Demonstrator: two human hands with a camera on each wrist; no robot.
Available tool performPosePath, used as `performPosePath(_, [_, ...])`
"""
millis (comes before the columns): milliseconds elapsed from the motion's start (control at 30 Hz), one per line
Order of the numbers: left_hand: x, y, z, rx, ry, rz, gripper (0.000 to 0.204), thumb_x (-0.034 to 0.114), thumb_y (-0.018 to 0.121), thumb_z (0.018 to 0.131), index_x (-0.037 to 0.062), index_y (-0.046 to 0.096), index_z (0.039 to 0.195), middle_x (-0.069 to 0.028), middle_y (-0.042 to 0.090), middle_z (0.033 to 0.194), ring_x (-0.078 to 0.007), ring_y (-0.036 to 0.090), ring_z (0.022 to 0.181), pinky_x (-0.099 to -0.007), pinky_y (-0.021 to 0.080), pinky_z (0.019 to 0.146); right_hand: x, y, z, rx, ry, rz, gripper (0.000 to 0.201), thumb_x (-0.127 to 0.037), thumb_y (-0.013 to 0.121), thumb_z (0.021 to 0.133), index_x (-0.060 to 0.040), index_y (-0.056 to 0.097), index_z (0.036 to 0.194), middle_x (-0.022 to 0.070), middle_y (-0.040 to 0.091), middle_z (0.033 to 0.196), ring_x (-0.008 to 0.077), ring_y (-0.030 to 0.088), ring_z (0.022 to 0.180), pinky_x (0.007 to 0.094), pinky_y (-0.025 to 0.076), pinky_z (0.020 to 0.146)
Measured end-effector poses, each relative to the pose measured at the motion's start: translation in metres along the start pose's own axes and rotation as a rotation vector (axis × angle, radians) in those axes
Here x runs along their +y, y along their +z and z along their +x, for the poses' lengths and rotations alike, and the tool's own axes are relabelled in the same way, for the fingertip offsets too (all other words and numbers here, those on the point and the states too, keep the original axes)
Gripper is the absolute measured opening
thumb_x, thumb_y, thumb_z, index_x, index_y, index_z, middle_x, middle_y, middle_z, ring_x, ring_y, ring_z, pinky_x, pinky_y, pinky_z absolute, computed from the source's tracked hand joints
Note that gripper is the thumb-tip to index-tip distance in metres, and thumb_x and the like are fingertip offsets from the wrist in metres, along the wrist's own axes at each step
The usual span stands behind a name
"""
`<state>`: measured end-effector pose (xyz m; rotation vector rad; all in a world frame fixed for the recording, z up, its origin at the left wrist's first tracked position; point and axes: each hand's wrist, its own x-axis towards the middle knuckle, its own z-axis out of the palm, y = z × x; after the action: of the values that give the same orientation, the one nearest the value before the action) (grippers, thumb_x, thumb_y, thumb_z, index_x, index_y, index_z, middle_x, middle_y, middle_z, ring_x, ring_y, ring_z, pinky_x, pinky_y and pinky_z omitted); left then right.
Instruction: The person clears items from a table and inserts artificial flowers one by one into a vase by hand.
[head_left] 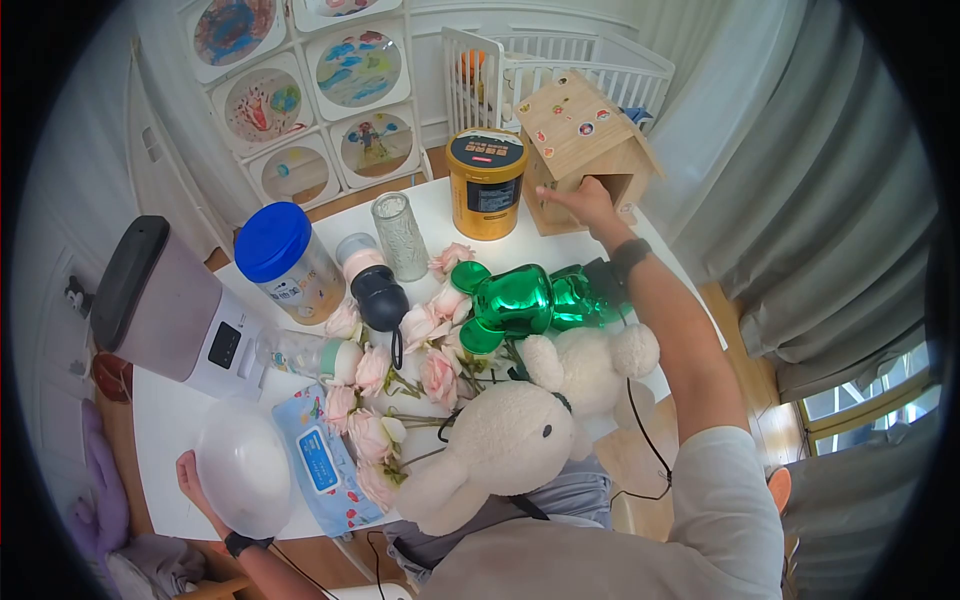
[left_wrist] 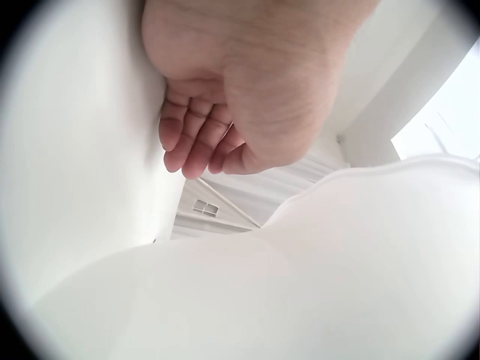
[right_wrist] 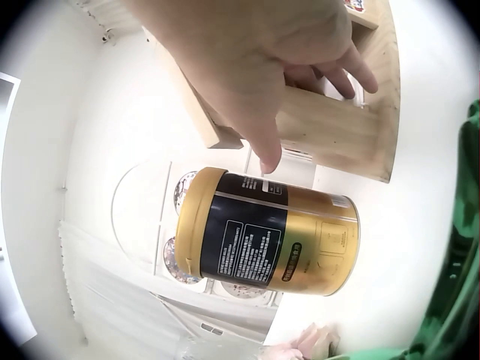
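At the back right of the table stands a wooden house with stickers on its roof. My right hand grips the panel beside its opening, fingers inside and thumb outside; the right wrist view shows this hand around the wooden panel. Close by is a gold can, label visible in the right wrist view. My left hand lies at the table's left edge beside a translucent white round object. In the left wrist view, this hand has loosely curled fingers holding nothing.
A shiny green bear figure, white plush toy, pink roses and glass vase occupy the middle. Leftward are a blue-lidded jar, dark bottle, clear bottle, dispenser and wipes pack.
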<state>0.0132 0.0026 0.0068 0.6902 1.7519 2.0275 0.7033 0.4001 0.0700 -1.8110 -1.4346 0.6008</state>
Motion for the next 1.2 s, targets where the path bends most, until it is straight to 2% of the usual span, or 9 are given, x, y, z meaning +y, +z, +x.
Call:
performPosePath(133, [-0.017,-0.016,0.013,-0.009,0.033,-0.011,0.015,0.019,0.059,0.102,0.0086,0.062,0.092,0.0016,0.059,0.081,-0.0094,0.055,0.072,-0.0251,0.048,0.066,0.023,0.014,0.017,0.089,-0.04,0.04,0.068,-0.041,0.09,0.066,0.0094,0.071,0.107,0.0237,0.074,0.103,0.0326,0.074,0.094,0.0385,0.057,0.085])
performPosePath(200, [-0.012,-0.013,0.011,-0.01,0.022,-0.015,0.015,0.019,0.059,0.102,0.0086,0.062,0.092,0.0014,0.059,0.081,-0.0098,0.055,0.072,-0.0254,0.048,0.066,0.035,0.016,0.026,0.045,-0.022,0.068,0.054,-0.026,0.089,0.072,0.0008,0.066,0.113,0.0093,0.074,0.101,0.018,0.072,0.085,0.0305,0.057,0.066])
performPosePath(433, [0.003,0.002,-0.001,0.012,-0.011,0.002,0.015,0.019,0.058,0.102,0.0086,0.061,0.091,0.0003,0.06,0.082,-0.0115,0.057,0.073,-0.0268,0.05,0.066,0.035,-0.002,0.012,-0.08,-0.031,0.164,0.045,-0.017,0.084,0.077,-0.0011,0.066,0.115,0.0076,0.073,0.103,0.0176,0.071,0.087,0.0309,0.058,0.068])
performPosePath(600, [-0.015,-0.018,0.013,-0.022,0.024,0.002,0.015,0.02,0.058,0.102,0.0085,0.061,0.093,-0.0012,0.062,0.083,-0.0133,0.059,0.075,-0.0282,0.052,0.067,0.032,-0.003,0.008,-0.087,-0.079,0.257,0.051,-0.024,0.086,0.069,0.0097,0.069,0.103,0.0182,0.074,0.094,0.023,0.073,0.082,0.0343,0.058,0.064])
performPosePath(700, [-0.018,-0.019,0.014,-0.023,0.035,0.0,0.015,0.02,0.059,0.102,0.0083,0.061,0.094,-0.0021,0.063,0.085,-0.0143,0.061,0.076,-0.0292,0.053,0.068,0.036,0.0,0.013,-0.069,-0.061,0.194,0.054,-0.026,0.087,0.068,0.0097,0.069,0.104,0.02,0.074,0.097,0.0248,0.074,0.084,0.0352,0.059,0.067])
performPosePath(800, [-0.015,-0.013,0.012,-0.016,0.034,-0.003,0.015,0.021,0.059,0.102,0.0082,0.06,0.095,-0.0027,0.063,0.085,-0.0148,0.061,0.077,-0.0296,0.054,0.068,0.025,-0.001,0.003,-0.083,-0.052,0.111,0.047,-0.016,0.086,0.074,0.0051,0.063,0.11,0.012,0.071,0.1,0.0192,0.07,0.084,0.0328,0.058,0.064])
performPosePath(1033, [-0.015,-0.016,0.013,-0.011,0.035,0.009,0.015,0.021,0.059,0.102,0.0077,0.061,0.095,-0.0021,0.062,0.084,-0.0139,0.06,0.076,-0.029,0.053,0.068,0.028,0.0,0.005,-0.069,-0.076,0.131,0.05,-0.021,0.088,0.072,0.0063,0.063,0.106,0.0136,0.071,0.098,0.0197,0.07,0.083,0.0337,0.057,0.065])
performPosePath(1100, [-0.017,-0.018,0.015,-0.016,0.036,0.013,0.016,0.021,0.059,0.102,0.0076,0.061,0.094,-0.0015,0.061,0.084,-0.0131,0.059,0.075,-0.0284,0.052,0.067,0.019,-0.006,-0.005,-0.049,-0.064,-0.001,0.061,-0.035,0.088,0.066,0.0098,0.069,0.102,0.0251,0.074,0.104,0.0327,0.074,0.095,0.0393,0.058,0.081])
performPosePath(1200, [-0.017,-0.02,0.015,-0.032,0.035,0.017,0.015,0.021,0.058,0.102,0.0082,0.062,0.094,-0.0016,0.063,0.085,-0.0135,0.06,0.076,-0.0288,0.053,0.068,0.015,-0.007,-0.01,-0.025,-0.092,-0.068,0.063,-0.037,0.088,0.066,0.0093,0.069,0.104,0.026,0.073,0.105,0.0341,0.074,0.096,0.0399,0.058,0.083])
